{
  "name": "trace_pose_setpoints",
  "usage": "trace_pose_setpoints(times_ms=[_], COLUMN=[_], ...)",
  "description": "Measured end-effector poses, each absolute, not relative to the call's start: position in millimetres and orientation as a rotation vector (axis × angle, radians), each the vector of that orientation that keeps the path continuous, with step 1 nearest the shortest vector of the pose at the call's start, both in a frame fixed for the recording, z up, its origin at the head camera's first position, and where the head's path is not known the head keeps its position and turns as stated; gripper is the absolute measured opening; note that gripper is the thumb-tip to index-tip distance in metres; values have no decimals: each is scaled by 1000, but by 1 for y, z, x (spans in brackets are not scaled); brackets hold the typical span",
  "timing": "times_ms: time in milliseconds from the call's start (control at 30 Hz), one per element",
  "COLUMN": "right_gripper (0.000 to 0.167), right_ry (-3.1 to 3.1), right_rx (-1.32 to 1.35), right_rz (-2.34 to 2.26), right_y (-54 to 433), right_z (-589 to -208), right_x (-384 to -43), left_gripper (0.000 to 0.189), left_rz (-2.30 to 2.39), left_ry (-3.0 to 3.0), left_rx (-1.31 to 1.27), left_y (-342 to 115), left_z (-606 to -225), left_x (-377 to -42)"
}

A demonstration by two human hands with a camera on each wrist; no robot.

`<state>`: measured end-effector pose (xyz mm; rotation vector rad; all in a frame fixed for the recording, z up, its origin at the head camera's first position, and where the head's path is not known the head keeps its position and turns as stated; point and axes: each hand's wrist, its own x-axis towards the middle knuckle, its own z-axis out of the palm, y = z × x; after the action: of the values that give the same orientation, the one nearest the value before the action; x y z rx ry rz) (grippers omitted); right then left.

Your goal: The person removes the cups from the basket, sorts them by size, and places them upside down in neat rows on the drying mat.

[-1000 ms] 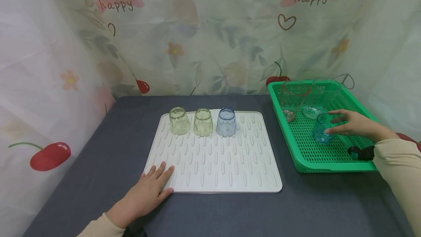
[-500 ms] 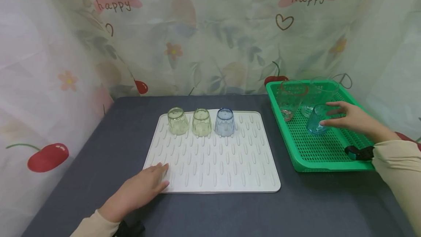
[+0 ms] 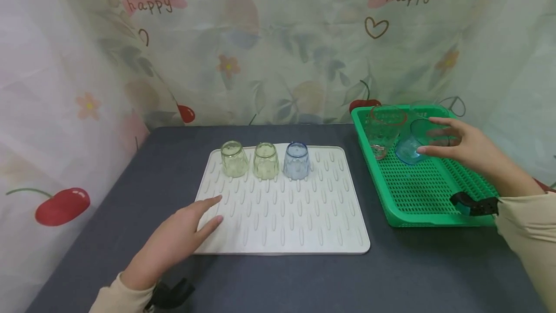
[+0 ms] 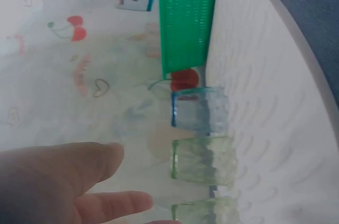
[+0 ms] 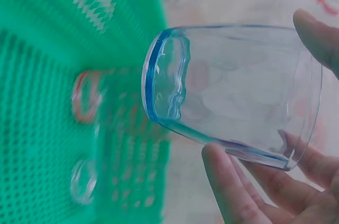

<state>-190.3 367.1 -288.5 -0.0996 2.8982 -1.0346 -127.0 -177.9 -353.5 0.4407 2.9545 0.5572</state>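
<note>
My right hand (image 3: 471,151) holds a clear blue-tinted glass tumbler (image 3: 407,149) over the green basket, thumb on one side and fingers on the other. In the right wrist view the tumbler (image 5: 233,91) is tilted, its thick blue-edged base toward the basket and its rim near the fingers. My left hand (image 3: 173,235), fingers extended and holding nothing, is over the front left corner of the white drying mat (image 3: 299,216). Upside down along the mat's back edge stand two green glasses (image 3: 233,159) and a blue glass (image 3: 297,161).
The green mesh basket (image 3: 393,214) stands right of the mat. Inside are a tall red-rimmed glass (image 3: 382,134) and another clear glass, partly hidden behind the held tumbler. A patterned curtain (image 3: 278,52) hangs behind the dark table (image 3: 278,284).
My right hand has raised the blue tumbler from the basket floor, moving it back and slightly left and tilting it. My left hand has lifted from the mat's corner.
</note>
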Motion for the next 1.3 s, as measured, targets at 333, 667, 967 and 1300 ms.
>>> trace_pose_setpoints(times_ms=[333,667,967,1300], right_gripper=[83,77,77,77], right_ry=[2952,2908,2834,2812], right_rx=[-204,-428,-633,-809], right_rz=[-1231,-1371,-1384,-1306], right_y=[311,252,206,178], right_z=[-277,-284,-299,-318], right_x=[-170,-149,-132,-116], left_gripper=[51,57,64,69], left_rz=[812,1221,1598,1696], left_ry=[3022,3079,2892,2633], left_rx=[549,877,1252,1241], left_y=[-161,-129,-96,-73], left_z=[-337,-334,-342,-355], left_x=[-116,-112,-112,-109])
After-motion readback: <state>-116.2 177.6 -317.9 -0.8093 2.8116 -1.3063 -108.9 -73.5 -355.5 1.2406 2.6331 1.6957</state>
